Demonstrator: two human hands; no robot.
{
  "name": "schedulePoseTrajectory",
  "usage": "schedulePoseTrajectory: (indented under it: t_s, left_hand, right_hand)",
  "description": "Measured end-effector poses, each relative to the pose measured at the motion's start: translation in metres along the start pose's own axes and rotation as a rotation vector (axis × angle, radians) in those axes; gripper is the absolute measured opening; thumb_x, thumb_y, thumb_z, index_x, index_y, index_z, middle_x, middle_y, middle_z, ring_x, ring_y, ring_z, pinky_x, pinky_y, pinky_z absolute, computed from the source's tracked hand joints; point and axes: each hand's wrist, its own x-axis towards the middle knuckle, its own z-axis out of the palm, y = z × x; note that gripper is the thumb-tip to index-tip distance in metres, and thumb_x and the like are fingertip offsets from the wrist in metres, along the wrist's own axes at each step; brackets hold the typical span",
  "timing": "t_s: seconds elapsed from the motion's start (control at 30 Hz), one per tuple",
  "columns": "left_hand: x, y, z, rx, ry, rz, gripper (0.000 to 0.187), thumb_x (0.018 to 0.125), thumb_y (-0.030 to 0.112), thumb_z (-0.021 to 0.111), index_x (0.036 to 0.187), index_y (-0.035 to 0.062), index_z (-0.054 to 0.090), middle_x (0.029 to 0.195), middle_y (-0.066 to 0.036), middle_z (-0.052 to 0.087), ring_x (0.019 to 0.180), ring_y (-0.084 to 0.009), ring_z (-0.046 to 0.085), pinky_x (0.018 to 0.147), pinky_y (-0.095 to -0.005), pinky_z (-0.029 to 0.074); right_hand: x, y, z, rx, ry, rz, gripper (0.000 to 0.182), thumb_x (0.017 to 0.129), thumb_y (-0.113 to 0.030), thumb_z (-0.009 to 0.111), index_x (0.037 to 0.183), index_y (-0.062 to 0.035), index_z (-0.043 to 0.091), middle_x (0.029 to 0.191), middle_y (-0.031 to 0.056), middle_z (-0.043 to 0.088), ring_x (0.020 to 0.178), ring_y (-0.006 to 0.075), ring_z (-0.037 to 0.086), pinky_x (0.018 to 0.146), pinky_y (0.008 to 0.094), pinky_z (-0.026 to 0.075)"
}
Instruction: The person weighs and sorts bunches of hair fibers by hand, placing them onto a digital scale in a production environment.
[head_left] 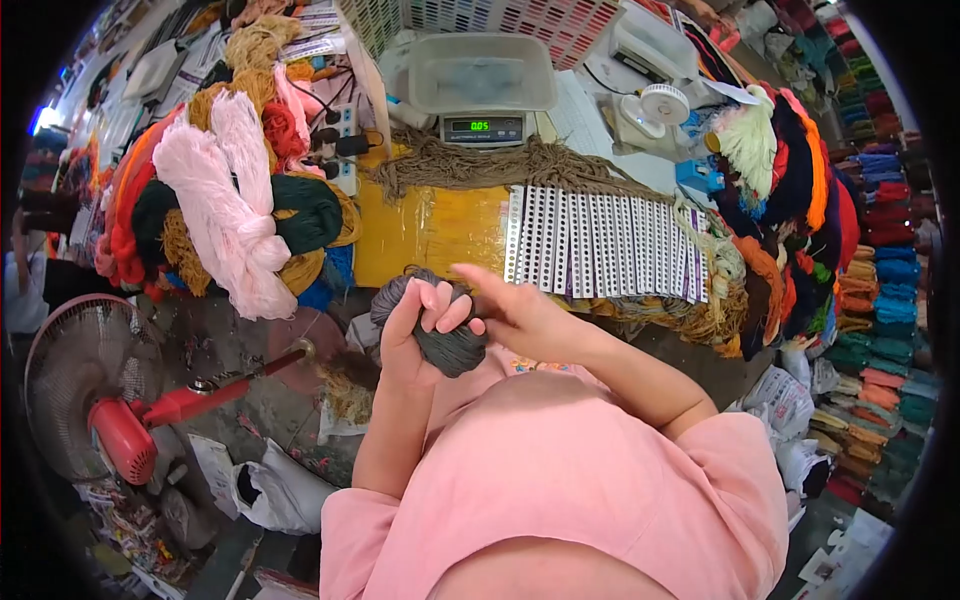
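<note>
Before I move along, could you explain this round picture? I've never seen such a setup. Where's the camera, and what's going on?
There is no machine arm here: the hands are a person's own. The single picture comes from a camera worn on that person's head, looking forward and down, so the pink top below is theirs.

The left hand holds a bundle of dark grey yarn. The right hand is right beside it; whether it also grips the yarn is hard to tell.

Ahead is a work surface with a yellow area, a row of white strips with dark holes, and brown yarn. Behind that, a digital scale reading 0.05 carries a plastic tub.
</note>
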Motion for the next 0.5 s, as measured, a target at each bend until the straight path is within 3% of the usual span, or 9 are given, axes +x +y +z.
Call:
schedulePoseTrajectory:
  t_s: [0.03,0.07,0.13,0.17,0.23,0.3,0.37,0.43,0.5]
  left_hand:
    - [0.000,0.001,0.000,0.043,0.001,-0.026,0.028,0.085,0.024,0.031,0.071,0.0055,0.045,0.060,-0.001,0.032,0.061,-0.0123,0.035,0.075,-0.0399,0.040]
    - [0.001,0.000,0.000,0.104,-0.013,0.017,0.029,0.086,0.024,0.030,0.073,0.0047,0.047,0.065,-0.002,0.036,0.068,-0.0141,0.039,0.077,-0.0398,0.039]
    - [0.002,-0.004,0.007,0.277,0.148,0.123,0.030,0.085,0.025,0.031,0.075,0.0034,0.048,0.073,-0.005,0.041,0.079,-0.0184,0.043,0.080,-0.0418,0.037]
    - [0.000,-0.002,-0.004,0.306,0.082,0.119,0.035,0.085,0.029,0.029,0.083,0.0012,0.050,0.087,-0.009,0.044,0.095,-0.0226,0.042,0.083,-0.0427,0.034]
    - [-0.002,-0.005,0.001,0.432,0.127,0.132,0.042,0.085,0.034,0.027,0.091,-0.0013,0.050,0.099,-0.012,0.044,0.102,-0.0235,0.039,0.085,-0.0398,0.034]
    - [-0.003,-0.007,0.001,0.486,0.135,0.064,0.055,0.083,0.042,0.026,0.107,-0.0061,0.039,0.108,-0.016,0.041,0.101,-0.0231,0.040,0.085,-0.0334,0.034]
    - [-0.005,-0.009,0.005,0.527,0.129,0.013,0.066,0.080,0.049,0.027,0.114,-0.0079,0.029,0.110,-0.018,0.040,0.100,-0.0223,0.042,0.086,-0.0310,0.033]
    - [-0.008,-0.005,0.002,0.542,0.091,0.021,0.066,0.080,0.049,0.028,0.114,-0.0078,0.030,0.111,-0.017,0.040,0.101,-0.0222,0.042,0.086,-0.0309,0.033]
    - [-0.011,-0.004,0.004,0.557,0.056,0.036,0.066,0.079,0.049,0.028,0.113,-0.0078,0.031,0.111,-0.017,0.040,0.101,-0.0220,0.041,0.086,-0.0309,0.032]
  right_hand:
    - [-0.002,0.004,-0.001,0.041,0.052,-0.011,0.053,0.070,0.004,0.048,0.117,-0.0071,0.028,0.075,0.0085,0.052,0.058,0.0119,0.049,0.053,0.0242,0.041]
    - [-0.001,0.006,-0.002,0.065,0.159,0.056,0.042,0.068,0.003,0.052,0.108,-0.0041,0.040,0.079,0.0059,0.052,0.059,0.0075,0.049,0.052,0.0206,0.041]
    - [-0.004,0.013,-0.006,0.136,0.294,-0.025,0.026,0.069,0.002,0.053,0.095,-0.0001,0.050,0.080,0.0048,0.051,0.059,0.0054,0.048,0.050,0.0180,0.040]
    - [-0.004,0.011,-0.005,0.386,0.318,0.015,0.013,0.072,0.000,0.052,0.084,0.0017,0.055,0.077,0.0036,0.052,0.057,0.0044,0.047,0.047,0.0163,0.038]
    - [-0.003,0.000,-0.006,0.413,0.253,0.087,0.011,0.072,-0.002,0.052,0.082,0.0014,0.056,0.072,0.0022,0.052,0.055,0.0037,0.046,0.046,0.0156,0.036]
    - [0.000,-0.021,-0.004,0.448,0.180,0.196,0.009,0.072,-0.006,0.054,0.078,0.0003,0.058,0.059,-0.0016,0.051,0.052,0.0020,0.044,0.043,0.0145,0.033]
    - [0.009,-0.018,0.009,0.440,0.099,0.104,0.010,0.072,-0.006,0.054,0.079,0.0005,0.058,0.056,-0.0025,0.049,0.048,0.0013,0.041,0.041,0.0152,0.030]
    - [0.012,-0.023,0.010,0.346,0.056,0.105,0.011,0.071,-0.005,0.054,0.079,0.0012,0.058,0.055,-0.0025,0.049,0.045,0.0010,0.038,0.039,0.0158,0.027]
    - [0.014,-0.027,0.010,0.657,0.068,0.198,0.008,0.069,-0.004,0.053,0.073,0.0017,0.057,0.055,-0.0025,0.049,0.050,0.0024,0.042,0.043,0.0164,0.032]
